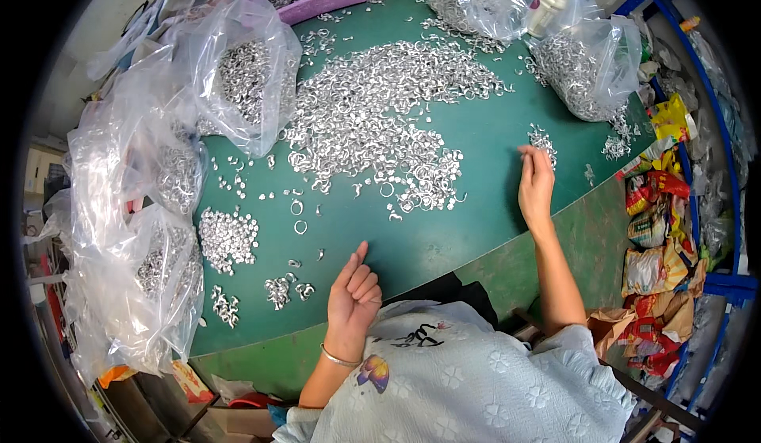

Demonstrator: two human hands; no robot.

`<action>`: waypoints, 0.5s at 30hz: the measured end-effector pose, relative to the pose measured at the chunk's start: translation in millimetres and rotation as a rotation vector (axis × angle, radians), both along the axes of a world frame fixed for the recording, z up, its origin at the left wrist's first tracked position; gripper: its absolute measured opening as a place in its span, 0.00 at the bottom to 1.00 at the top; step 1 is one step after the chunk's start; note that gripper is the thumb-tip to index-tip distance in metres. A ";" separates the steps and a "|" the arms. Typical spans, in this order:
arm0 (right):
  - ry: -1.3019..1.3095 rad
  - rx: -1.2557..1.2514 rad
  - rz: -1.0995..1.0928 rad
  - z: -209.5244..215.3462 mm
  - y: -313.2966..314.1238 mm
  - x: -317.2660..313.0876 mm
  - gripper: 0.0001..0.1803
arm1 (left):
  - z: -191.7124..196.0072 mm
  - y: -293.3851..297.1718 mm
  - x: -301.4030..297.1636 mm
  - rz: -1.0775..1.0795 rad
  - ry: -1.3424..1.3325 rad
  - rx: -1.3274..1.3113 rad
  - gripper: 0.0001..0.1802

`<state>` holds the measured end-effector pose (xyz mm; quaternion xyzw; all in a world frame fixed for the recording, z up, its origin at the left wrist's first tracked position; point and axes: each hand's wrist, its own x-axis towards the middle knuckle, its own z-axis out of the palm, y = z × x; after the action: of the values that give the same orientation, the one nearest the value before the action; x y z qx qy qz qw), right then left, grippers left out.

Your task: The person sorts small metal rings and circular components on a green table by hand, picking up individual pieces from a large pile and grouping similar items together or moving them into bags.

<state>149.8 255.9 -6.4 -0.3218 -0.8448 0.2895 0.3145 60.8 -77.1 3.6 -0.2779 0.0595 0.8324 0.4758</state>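
Fingers bunched on the left hand [357,291], thumb and index close together, the rest curled, down at 6 o'clock in the head view, and whether anything is pinched there I can't tell! Across at 3 o'clock, the right hand [537,180] has its fingers drawn close together, tips just beside a small pile [542,141] of silvery pieces; no telling what, if anything, they hold.

And what a spread on the green table [476,233]: the big heap of silvery pieces [372,110] sprawls at 12 o'clock, loose rings [300,227] at 9, a patch of round pieces [229,241] just beyond them, little clusters [277,292] at 8. Filled clear bags flank it, one [247,86] at 10, another [583,70] at 2, with a purple tray [337,0] up at 11!
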 end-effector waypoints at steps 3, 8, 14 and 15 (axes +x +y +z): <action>-0.251 0.563 0.138 -2.1 19.5 -15.6 0.15 | 1.7 -1.6 2.9 0.026 0.011 -0.023 0.16; -0.406 0.707 0.069 -10.5 44.1 -5.7 0.14 | 4.0 -10.2 -1.5 0.092 0.076 -0.037 0.20; -0.332 0.765 -0.006 -4.7 20.6 -9.4 0.09 | 18.8 -15.9 -1.6 0.223 0.168 -0.003 0.24; -0.284 0.703 0.051 0.6 2.0 -12.9 0.09 | 19.5 -18.1 -1.7 0.232 0.169 0.004 0.24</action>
<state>136.9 257.9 -5.8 -0.2103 -0.9354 -0.0576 0.2783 59.1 -95.1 23.2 -0.2108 0.0650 0.9023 0.3704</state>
